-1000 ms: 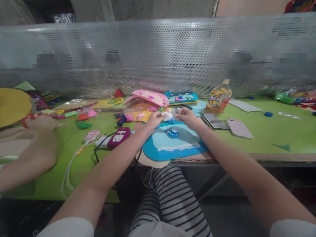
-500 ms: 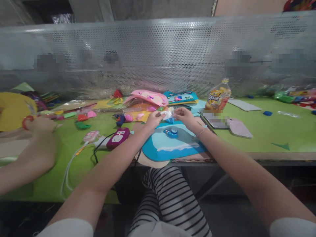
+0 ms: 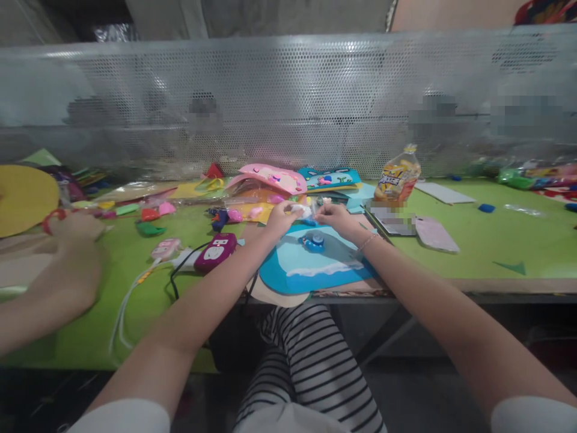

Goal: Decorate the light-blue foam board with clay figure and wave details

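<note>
My left hand (image 3: 283, 219) pinches a small lump of white modelling clay (image 3: 303, 210), which seems to have clear wrapping about it. Just to the right, my right hand (image 3: 336, 218) has thumb and fingertips pressed together at the lump's edge; what lies between them is too small to make out. Below both hands lies a blue craft sheet (image 3: 270, 272) with a pale blue centre and a wavy white strip. A blue clay figure (image 3: 313, 242) with a round part on top rests on it. A bit of blue clay (image 3: 309, 222) shows under my fingers.
Pink (image 3: 270, 174) and teal (image 3: 331, 177) decorated pieces stand behind. On the right are a snack bag (image 3: 397, 177) and a pink phone (image 3: 436, 234). A purple device (image 3: 216, 252) with cables sits left. Another person's hand (image 3: 79, 228) holds red-handled scissors (image 3: 53, 220) by yellow card (image 3: 27, 198).
My right hand's fingers have shifted slightly down and left around the white clay. The other person's yellow card has moved a little left. The blue sheet and figure stay put.
</note>
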`<state>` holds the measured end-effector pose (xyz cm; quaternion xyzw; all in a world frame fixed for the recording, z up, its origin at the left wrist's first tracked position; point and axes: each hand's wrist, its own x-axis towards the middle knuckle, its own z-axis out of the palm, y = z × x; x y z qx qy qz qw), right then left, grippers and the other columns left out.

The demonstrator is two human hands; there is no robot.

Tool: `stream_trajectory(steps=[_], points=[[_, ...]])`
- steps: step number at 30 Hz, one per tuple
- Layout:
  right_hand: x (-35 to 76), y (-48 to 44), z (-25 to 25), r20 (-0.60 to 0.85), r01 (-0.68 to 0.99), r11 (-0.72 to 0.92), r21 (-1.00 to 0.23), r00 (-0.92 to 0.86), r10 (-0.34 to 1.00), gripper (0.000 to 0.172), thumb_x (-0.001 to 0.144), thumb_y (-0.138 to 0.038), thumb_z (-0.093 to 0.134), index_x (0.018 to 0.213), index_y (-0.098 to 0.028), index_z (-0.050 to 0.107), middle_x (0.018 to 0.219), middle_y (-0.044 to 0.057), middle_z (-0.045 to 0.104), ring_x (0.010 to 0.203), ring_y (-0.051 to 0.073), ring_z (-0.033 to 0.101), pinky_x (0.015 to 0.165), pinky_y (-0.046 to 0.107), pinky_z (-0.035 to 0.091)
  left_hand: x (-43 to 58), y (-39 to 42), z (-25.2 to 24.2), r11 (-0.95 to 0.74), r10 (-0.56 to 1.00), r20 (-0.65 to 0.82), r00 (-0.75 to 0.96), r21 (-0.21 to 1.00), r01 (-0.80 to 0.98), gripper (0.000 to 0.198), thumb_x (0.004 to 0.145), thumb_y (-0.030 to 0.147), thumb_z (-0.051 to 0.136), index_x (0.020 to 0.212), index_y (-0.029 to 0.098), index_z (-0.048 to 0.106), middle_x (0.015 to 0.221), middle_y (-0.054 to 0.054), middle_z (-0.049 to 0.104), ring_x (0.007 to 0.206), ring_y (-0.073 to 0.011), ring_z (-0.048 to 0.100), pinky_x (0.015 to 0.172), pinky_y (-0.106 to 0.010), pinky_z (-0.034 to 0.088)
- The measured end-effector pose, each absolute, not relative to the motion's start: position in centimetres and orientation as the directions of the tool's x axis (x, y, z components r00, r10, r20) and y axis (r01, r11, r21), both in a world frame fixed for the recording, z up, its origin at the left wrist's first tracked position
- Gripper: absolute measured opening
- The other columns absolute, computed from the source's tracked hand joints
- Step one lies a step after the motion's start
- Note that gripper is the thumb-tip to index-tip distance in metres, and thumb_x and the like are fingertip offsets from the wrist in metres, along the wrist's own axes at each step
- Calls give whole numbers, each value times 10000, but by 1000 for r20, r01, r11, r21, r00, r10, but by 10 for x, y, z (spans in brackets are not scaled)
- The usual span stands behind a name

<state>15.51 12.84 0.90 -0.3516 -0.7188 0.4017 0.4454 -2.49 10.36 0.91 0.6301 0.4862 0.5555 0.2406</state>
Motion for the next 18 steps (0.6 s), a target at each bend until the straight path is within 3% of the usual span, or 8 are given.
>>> stream_trajectory(steps=[3,6,10,14,18], points=[[152,125,8,368,130,446,-886,-388,845,269,588,-405,717,596,-175,578,579,-20,553,591,116,508,600,267,458,-24,96,13,-456,755,633,-172,694,557,287,626,159,700,881,171,570,968,-63,581,926,-189,547,779,-287,423],[148,124,8,384,70,439,-896,-376,843,275,582,-403,742,607,-179,585,592,-16,576,602,124,532,603,270,471,-21,87,17,-481,736,672,-81,603,636,165,669,179,672,777,177,547,811,-24,561,758,-150,530,675,-253,404],[149,125,8,314,-2,341,-940,-393,864,302,532,-383,796,700,-177,654,684,11,654,665,151,602,635,290,513,-17,82,17,-504,829,545,125,632,588,189,754,322,612,658,169,558,598,14,527,599,-126,489,580,-235,362],[153,127,7,212,-6,228,-974,-391,896,295,539,-372,810,715,-173,682,716,36,689,709,166,645,647,283,534,-16,84,16,-506,835,533,137,645,572,170,762,321,602,712,160,622,632,-1,583,629,-133,515,591,-230,371],[151,126,6,198,29,229,-973,-404,893,256,556,-358,802,669,-167,674,667,36,684,668,152,640,606,257,523,-15,83,16,-501,841,524,136,656,565,204,768,339,598,675,157,595,636,-6,578,639,-135,522,593,-228,371]])
